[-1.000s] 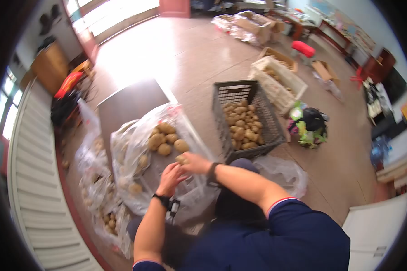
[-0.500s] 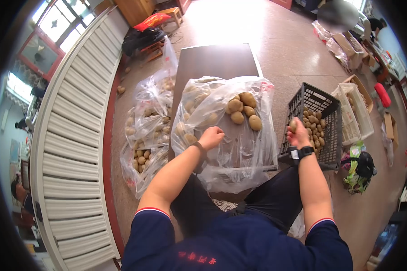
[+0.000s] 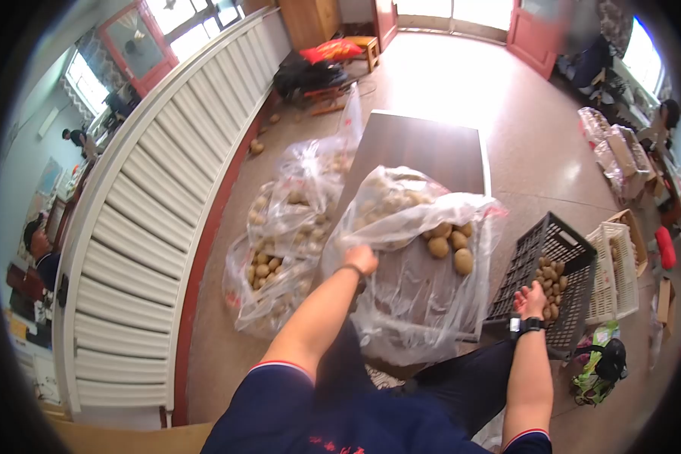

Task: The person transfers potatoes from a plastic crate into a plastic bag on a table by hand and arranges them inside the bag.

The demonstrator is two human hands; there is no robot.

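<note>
My left hand (image 3: 362,259) is closed on the edge of a clear plastic bag (image 3: 401,299) lying across a dark low table (image 3: 424,144). Beyond that hand, potatoes show blurrily through the plastic. Several bare potatoes (image 3: 458,242) rest at the bag's right side, partly covered by a fold. My right hand (image 3: 531,300) is at the left side of a black plastic crate (image 3: 564,234), its fingers loosely apart and no potato visible in them. Smaller potatoes (image 3: 551,281) lie in the crate beside my fingers.
Bags of potatoes (image 3: 280,227) stand on the floor left of the table, near a white radiator (image 3: 140,227). White crates (image 3: 611,272) and a green bag (image 3: 599,367) are right of the black crate. Another person (image 3: 41,246) appears at the far left.
My left hand has taken hold of the bag, and its plastic now partly covers the bare potatoes. The potato in my right hand is gone from it. The view has shifted.
</note>
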